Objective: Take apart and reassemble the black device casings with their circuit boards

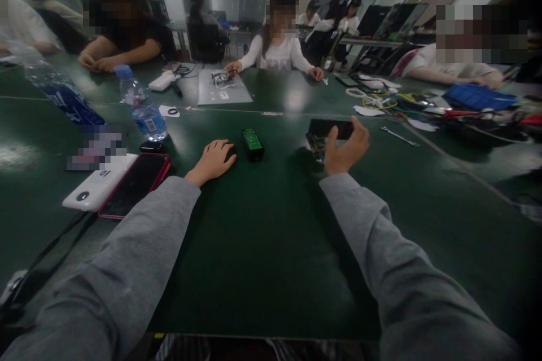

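Observation:
My left hand (214, 159) rests palm down on the green table, its fingers spread and holding nothing. Just right of its fingertips, apart from them, stands a small black box with a green circuit board (253, 139) on top. My right hand (346, 148) is raised a little, thumb and fingers closed on a black rectangular piece (324, 127), tilted up. Under and beside that piece, a cluster of small metallic parts (315, 146) shows partly behind the hand; whether the hand touches it I cannot tell.
On the left are a red-edged phone (135, 185), a white device (104, 183) and two plastic bottles, the nearer one (146, 107) blue-capped. A wrench (399, 136) and tangled cables (381, 100) lie right. Opposite, a person's hand touches parts on a grey sheet (237, 95).

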`<action>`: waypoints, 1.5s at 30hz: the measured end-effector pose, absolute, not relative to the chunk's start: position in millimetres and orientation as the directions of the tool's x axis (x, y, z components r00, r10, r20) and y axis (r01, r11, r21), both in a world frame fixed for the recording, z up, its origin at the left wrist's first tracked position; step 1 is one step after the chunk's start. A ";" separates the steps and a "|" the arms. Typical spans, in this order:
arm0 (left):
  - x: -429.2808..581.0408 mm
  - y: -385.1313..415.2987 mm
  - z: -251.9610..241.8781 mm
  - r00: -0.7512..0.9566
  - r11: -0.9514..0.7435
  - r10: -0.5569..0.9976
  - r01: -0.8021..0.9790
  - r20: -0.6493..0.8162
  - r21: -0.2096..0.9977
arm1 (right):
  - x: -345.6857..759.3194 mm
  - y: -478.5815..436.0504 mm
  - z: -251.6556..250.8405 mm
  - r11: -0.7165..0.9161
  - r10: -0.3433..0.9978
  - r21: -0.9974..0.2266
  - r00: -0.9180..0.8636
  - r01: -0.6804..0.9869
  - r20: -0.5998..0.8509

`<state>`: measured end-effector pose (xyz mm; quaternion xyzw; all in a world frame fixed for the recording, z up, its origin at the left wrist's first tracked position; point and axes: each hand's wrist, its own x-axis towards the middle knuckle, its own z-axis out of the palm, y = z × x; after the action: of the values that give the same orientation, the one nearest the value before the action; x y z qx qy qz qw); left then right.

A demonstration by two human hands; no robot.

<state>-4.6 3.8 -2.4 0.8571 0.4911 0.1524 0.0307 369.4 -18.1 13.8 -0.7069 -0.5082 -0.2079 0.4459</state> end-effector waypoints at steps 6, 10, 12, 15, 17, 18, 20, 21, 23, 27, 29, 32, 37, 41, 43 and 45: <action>-4.4 4.3 -2.5 0.469 -0.516 0.851 0.831 0.237 0.208 | 359.6 -22.5 16.4 -0.048 0.558 -0.335 0.303 0.941 0.772; -4.3 3.0 -1.6 0.473 -0.519 0.848 0.831 0.239 0.200 | 359.2 -20.0 11.4 -0.029 0.530 -0.359 0.319 0.933 0.786; -4.6 3.3 -2.0 0.472 -0.521 0.847 0.830 0.244 0.201 | 360.9 -19.1 10.4 -0.011 0.507 -0.378 0.331 0.926 0.796; -4.9 4.6 -3.4 0.472 -0.521 0.847 0.829 0.245 0.202 | 362.7 -18.4 10.4 -0.006 0.494 -0.404 0.354 0.915 0.794; -5.0 5.1 -3.8 0.473 -0.521 0.847 0.830 0.244 0.201 | 362.9 -18.4 10.9 -0.020 0.507 -0.413 0.365 0.910 0.781; -4.9 5.1 -3.8 0.471 -0.520 0.848 0.830 0.243 0.202 | 362.9 -18.5 11.3 -0.026 0.517 -0.416 0.369 0.909 0.772; -4.6 4.6 -3.1 0.470 -0.517 0.850 0.831 0.239 0.205 | 362.4 -19.2 12.5 -0.032 0.535 -0.423 0.373 0.905 0.758; -4.4 4.2 -2.7 0.470 -0.516 0.851 0.832 0.237 0.205 | 361.9 -19.7 13.4 -0.036 0.537 -0.428 0.379 0.903 0.754; -4.0 3.3 -1.7 0.469 -0.515 0.851 0.833 0.238 0.202 | 359.4 -21.5 15.8 -0.044 0.529 -0.433 0.389 0.900 0.754; -3.5 2.7 -1.0 0.471 -0.515 0.851 0.834 0.233 0.198 | 345.3 -26.9 20.6 0.019 0.563 -0.399 0.320 0.917 0.762; -3.6 3.1 -1.5 0.470 -0.514 0.852 0.835 0.229 0.199 | 334.8 -29.5 21.2 0.065 0.619 -0.363 0.248 0.930 0.745; -4.1 3.8 -2.2 0.469 -0.514 0.852 0.835 0.234 0.197 | 321.5 -31.3 18.6 0.110 0.703 -0.312 0.148 0.944 0.695; -4.5 3.4 -0.9 0.472 -0.513 0.855 0.832 0.216 0.210 | 320.0 -29.4 11.4 0.127 0.765 -0.227 0.050 0.966 0.642; -3.6 2.7 -0.2 0.472 -0.513 0.854 0.835 0.218 0.202 | 325.4 -28.9 10.8 0.114 0.786 -0.175 0.019 0.978 0.618; -3.3 2.8 -0.8 0.469 -0.512 0.853 0.837 0.227 0.193 | 325.8 -29.8 11.8 0.093 0.790 -0.159 0.025 0.983 0.613; -3.3 3.0 -1.5 0.468 -0.513 0.851 0.838 0.238 0.185 | 325.5 -30.7 12.6 0.071 0.781 -0.134 0.028 0.988 0.623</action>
<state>-3.3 3.0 -1.5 0.8566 0.4930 0.1510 0.0212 325.5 -30.7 12.6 -0.6571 -0.6733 -0.1804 0.2868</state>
